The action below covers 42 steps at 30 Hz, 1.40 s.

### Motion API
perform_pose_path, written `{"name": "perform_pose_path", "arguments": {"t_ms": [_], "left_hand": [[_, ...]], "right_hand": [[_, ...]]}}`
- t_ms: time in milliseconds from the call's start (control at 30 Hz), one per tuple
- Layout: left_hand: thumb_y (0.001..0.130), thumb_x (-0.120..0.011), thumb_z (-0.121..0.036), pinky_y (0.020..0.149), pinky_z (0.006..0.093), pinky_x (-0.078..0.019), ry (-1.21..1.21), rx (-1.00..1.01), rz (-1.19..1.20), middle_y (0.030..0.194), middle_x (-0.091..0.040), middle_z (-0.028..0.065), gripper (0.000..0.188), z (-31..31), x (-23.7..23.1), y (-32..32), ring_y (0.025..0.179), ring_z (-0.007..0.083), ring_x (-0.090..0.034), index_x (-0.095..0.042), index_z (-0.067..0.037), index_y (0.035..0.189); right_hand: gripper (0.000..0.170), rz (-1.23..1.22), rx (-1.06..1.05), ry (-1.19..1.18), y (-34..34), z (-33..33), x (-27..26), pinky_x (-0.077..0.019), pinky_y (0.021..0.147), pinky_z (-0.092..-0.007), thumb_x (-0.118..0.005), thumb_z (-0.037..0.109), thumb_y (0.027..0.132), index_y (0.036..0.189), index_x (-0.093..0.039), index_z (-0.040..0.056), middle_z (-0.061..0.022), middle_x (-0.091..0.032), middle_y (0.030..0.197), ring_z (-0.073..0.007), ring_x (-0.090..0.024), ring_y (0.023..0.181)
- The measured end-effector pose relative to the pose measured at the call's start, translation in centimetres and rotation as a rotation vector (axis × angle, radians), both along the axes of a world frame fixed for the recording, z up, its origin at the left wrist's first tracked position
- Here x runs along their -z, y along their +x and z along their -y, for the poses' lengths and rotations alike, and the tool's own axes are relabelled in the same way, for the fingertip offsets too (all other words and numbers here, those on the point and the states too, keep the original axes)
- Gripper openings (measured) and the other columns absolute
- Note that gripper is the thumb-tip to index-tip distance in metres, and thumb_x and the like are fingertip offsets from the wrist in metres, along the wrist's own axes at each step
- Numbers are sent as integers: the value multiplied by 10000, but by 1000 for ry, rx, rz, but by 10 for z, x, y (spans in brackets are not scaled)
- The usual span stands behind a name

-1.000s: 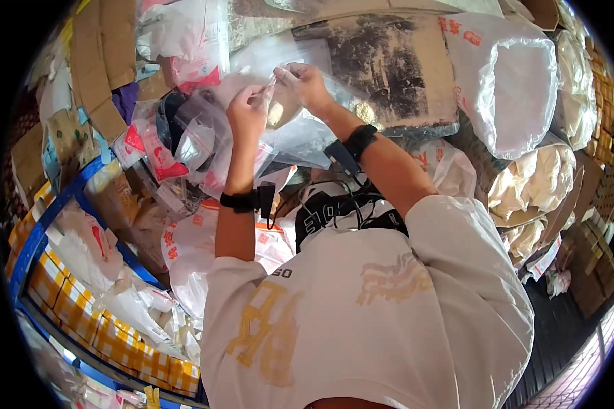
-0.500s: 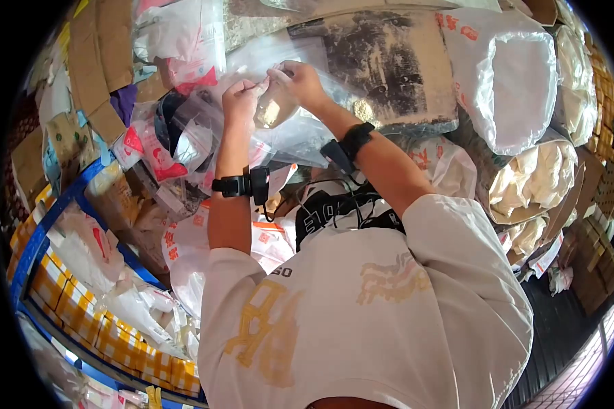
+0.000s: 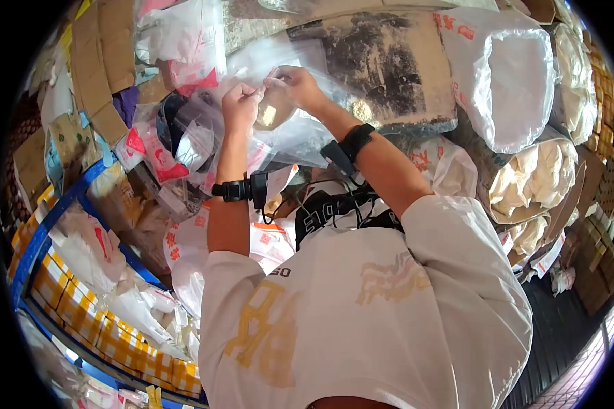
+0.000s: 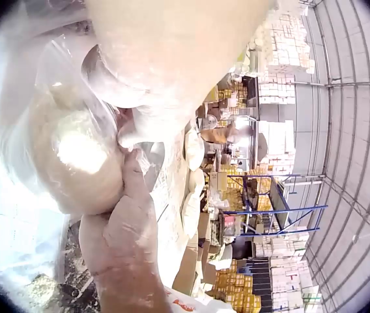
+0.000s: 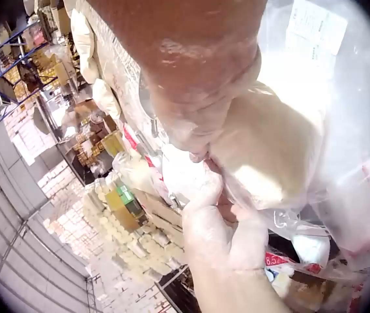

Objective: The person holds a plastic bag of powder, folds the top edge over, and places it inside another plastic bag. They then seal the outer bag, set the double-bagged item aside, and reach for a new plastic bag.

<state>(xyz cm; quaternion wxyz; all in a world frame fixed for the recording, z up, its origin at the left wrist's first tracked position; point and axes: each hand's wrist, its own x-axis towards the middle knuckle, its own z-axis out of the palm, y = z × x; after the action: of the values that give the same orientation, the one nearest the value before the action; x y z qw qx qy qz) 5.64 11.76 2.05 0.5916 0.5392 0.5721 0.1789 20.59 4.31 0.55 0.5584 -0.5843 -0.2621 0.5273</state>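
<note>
A clear plastic bag with a pale, rounded filling [image 3: 273, 110] hangs between the two hands; it fills the left side of the left wrist view [image 4: 81, 156] and shows large in the right wrist view [image 5: 270, 150]. The left hand [image 3: 241, 108] pinches the bag's top edge with curled fingers. Close beside it, the right hand [image 3: 299, 88] pinches the same edge, its fingertips almost touching the left ones. Below the pinched edge the filling bulges. Flat clear bags [image 3: 300, 140] lie under and around it.
A cardboard sheet with dark, powdery patches [image 3: 389, 68] lies right of the hands. Further right stands a white plastic-lined container [image 3: 522, 88]. Bags with red print [image 3: 160, 146] lie at left, near a blue metal frame [image 3: 41, 228] and yellow-white boxes [image 3: 82, 313].
Both hands have moved slightly left and the left hand a little down since the earliest frame. The filled bag shows more plainly below the fingers.
</note>
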Motion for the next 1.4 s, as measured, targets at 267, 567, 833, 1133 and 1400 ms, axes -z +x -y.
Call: {"name": "perform_pose_path", "arguments": {"t_ms": [267,567,833,1133,1400], "left_hand": [[822,-709,12,686,273,-498,193,32,-31,817,-697,71,53,5,-18,0,751,136,-654,-664,-6,845],[864,-697,-125,693,307,-513,230,267,-208,831,-727,131,170,8,-23,-16,742,179,-687,-722,-1,977],[859,-699,-194,713,373,-516,391,315,-377,834,-715,160,191,4,-27,13,786,297,-704,-720,-31,957],[889,-647,-120,663,338,-511,476,350,-365,819,-707,163,130,29,-44,-40,734,268,-703,-694,-5,926],[907,-641,-103,623,304,-484,389,139,-250,733,-678,104,126,58,-30,-81,657,167,-649,-673,13,869]], "right_hand": [[221,174,-20,-24,-1,-4,12,-499,654,-321,-743,231,863,886,-709,14,-110,-694,753,-142,-604,680],[229,266,-64,5,3,-8,4,-489,654,-326,-725,234,877,889,-680,10,-107,-679,751,-149,-588,679],[223,178,-54,48,6,-8,6,-489,657,-314,-701,229,894,869,-666,10,-84,-670,737,-136,-581,679],[219,56,4,-17,3,-9,10,-462,634,-285,-699,235,907,858,-678,22,-26,-628,726,-98,-533,679],[269,43,-30,-30,4,-5,-1,-433,638,-257,-673,253,937,794,-668,25,11,-602,720,-81,-508,684]]}}
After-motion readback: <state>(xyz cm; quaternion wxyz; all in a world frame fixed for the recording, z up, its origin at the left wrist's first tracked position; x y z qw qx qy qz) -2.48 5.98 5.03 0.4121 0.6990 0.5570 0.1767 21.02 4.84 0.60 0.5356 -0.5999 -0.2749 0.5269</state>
